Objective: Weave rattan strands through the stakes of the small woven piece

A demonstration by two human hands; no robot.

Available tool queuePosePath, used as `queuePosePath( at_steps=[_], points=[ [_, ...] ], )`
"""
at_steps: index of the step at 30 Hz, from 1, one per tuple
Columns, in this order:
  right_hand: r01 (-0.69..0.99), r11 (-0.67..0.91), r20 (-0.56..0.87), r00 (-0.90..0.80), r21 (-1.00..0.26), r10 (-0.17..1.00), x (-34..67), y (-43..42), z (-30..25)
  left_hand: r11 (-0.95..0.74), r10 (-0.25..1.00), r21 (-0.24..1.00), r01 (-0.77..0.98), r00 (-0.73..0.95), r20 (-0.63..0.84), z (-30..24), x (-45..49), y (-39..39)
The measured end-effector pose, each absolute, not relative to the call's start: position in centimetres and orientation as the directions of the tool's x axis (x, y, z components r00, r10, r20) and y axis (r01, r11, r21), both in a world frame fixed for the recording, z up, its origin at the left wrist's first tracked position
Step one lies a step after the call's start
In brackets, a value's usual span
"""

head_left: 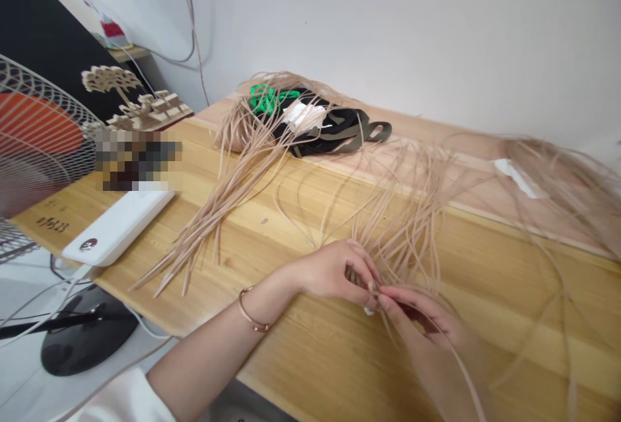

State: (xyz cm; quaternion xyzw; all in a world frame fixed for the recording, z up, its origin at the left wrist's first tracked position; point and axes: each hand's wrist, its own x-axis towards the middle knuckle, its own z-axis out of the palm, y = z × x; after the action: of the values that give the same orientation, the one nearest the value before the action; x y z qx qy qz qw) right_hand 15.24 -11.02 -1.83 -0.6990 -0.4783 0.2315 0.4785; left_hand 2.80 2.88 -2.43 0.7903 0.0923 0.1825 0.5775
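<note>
My left hand (334, 273) is closed around the gathered near end of a spread of thin tan weaving strands (407, 221), above the wooden table. Right beside it, my right hand (422, 318) pinches a strand at the same gathered spot, fingertips almost touching the left ones. One long strand (460, 364) runs back across my right hand toward the bottom edge. The far ends of the strands fan out over the table toward the wall. What exactly lies between the fingertips is small and partly hidden.
Another tan strand bundle (213, 202) lies left, near a black bag (334, 131) with green cord (264, 98) and white paper (305, 114). More strands (563, 176) sit at right. A white power bank-like device (116, 228), wooden model (140, 105) and fan (43, 144) are left.
</note>
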Motion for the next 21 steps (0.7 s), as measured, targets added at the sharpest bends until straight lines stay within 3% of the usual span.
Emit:
queuePosePath(
  at_steps=[21],
  points=[
    [0.387,-0.262,-0.076,0.435,-0.884,0.897,16.7,-11.9,-2.2,-0.322,0.362,0.94,-0.11,0.903,0.229,-2.6,2.9,2.9]
  ],
)
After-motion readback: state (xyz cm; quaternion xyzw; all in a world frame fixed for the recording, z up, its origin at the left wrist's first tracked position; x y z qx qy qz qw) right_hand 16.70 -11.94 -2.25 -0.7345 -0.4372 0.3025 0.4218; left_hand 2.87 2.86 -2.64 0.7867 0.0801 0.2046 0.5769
